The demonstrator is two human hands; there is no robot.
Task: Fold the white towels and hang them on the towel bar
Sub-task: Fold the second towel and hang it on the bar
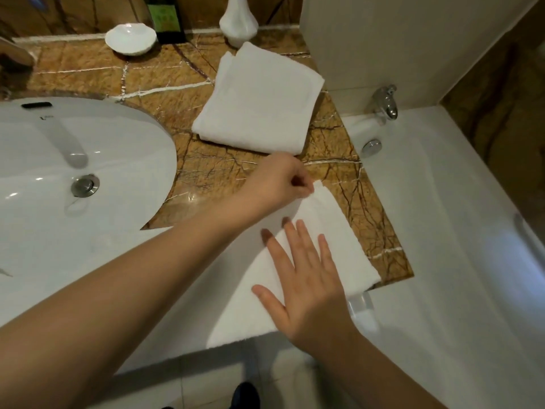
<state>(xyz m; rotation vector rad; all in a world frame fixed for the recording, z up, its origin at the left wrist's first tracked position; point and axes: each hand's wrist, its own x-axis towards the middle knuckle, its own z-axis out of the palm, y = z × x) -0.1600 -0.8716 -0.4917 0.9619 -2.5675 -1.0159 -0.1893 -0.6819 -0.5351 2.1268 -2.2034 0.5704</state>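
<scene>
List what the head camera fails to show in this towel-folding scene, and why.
Towel bar: outside the head view altogether.
Green bottle: top cut by the upper edge, label too blurred.
White vase: neck cut by the upper edge.
Near towel: part hidden under the right hand, corner inside the left hand's grip.

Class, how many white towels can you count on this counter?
2. The folded towel lies at the back by the vase; the front towel lies under the right hand. Others may be off-frame.
</scene>
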